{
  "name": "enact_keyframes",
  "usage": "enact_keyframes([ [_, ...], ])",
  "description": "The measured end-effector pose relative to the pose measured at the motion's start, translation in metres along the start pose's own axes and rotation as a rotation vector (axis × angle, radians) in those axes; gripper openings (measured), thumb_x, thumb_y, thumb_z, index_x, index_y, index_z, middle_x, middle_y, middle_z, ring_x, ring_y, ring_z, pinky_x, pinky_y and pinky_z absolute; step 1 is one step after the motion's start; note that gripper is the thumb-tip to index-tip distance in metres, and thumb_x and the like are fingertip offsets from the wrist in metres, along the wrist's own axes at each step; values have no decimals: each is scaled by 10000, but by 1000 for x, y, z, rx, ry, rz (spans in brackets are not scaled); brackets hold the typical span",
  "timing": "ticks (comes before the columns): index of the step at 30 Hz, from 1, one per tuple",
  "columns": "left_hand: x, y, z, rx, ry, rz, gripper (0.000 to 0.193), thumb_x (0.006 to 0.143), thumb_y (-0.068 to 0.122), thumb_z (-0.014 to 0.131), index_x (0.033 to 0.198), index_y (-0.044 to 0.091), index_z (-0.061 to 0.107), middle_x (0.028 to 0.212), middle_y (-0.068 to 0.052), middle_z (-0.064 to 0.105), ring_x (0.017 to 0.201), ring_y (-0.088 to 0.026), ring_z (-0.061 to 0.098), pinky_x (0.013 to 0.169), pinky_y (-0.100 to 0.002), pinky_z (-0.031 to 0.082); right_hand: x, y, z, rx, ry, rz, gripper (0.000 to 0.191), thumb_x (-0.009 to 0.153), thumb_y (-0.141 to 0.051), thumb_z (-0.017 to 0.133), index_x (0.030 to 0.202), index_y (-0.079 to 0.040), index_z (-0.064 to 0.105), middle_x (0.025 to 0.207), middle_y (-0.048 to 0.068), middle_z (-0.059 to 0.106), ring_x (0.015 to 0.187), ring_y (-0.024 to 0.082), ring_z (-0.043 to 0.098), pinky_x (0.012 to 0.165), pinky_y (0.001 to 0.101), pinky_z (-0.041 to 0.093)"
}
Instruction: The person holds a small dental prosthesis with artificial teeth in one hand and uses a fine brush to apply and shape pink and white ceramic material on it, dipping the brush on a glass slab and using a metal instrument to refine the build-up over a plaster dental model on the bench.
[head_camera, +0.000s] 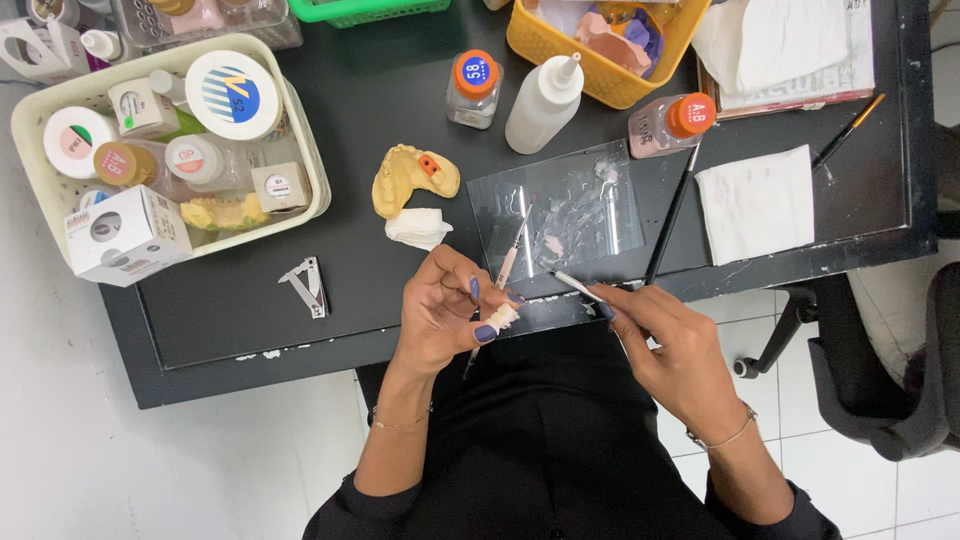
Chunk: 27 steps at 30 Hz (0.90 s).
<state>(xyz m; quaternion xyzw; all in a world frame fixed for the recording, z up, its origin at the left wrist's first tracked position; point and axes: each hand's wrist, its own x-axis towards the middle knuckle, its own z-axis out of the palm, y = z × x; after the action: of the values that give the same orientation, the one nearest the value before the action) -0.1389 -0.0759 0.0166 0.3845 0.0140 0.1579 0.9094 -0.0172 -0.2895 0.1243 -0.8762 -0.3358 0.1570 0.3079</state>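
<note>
Head view: the left hand (445, 315) pinches a small tooth piece (502, 318) and a thin brush (507, 268) just below the glass slab (590, 185); the right hand (668, 345) grips a fine instrument (577, 286), tip toward the slab's near edge. Steadying both wrists on the desk (360, 110) would help.

A small cream-coloured row of model teeth (503, 317) sits pinched between the fingertips of the left hand (447, 310), held just over the near edge of the dark desk. A thin brush with a pale handle (507, 268) runs slantwise through the same hand, its tip pointing up toward the clear glass mixing slab (570, 205). A second fine brush with a silvery ferrule (572, 284), gripped in the right hand (668, 345), angles its tip onto the slab's near edge, beside pale pinkish dabs.
</note>
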Motion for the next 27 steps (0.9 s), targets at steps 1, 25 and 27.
enact_keyframes([
  [1,0,0,0,9,1,1,410,833,47,877,1081,91,553,979,-85,733,826,-124,683,1040,-462,606,0,0,0,1,26,7,295,900,-1,683,1182,-67,739,780,92,678,612,169,635,542,293,515],
  [25,9,1,6,-12,-4,-47,400,826,45,863,1065,79,544,980,-95,732,903,-167,725,1015,-449,610,2,-6,6,58,145,180,294,904,-33,700,1191,-83,743,810,90,705,648,178,664,570,306,520],
  [27,9,0,5,-26,16,-63,406,805,53,862,1046,85,536,971,-89,722,922,-182,735,986,-443,608,3,-6,5,50,173,76,295,891,-25,723,1184,-61,734,862,97,707,724,202,661,599,304,535],
])
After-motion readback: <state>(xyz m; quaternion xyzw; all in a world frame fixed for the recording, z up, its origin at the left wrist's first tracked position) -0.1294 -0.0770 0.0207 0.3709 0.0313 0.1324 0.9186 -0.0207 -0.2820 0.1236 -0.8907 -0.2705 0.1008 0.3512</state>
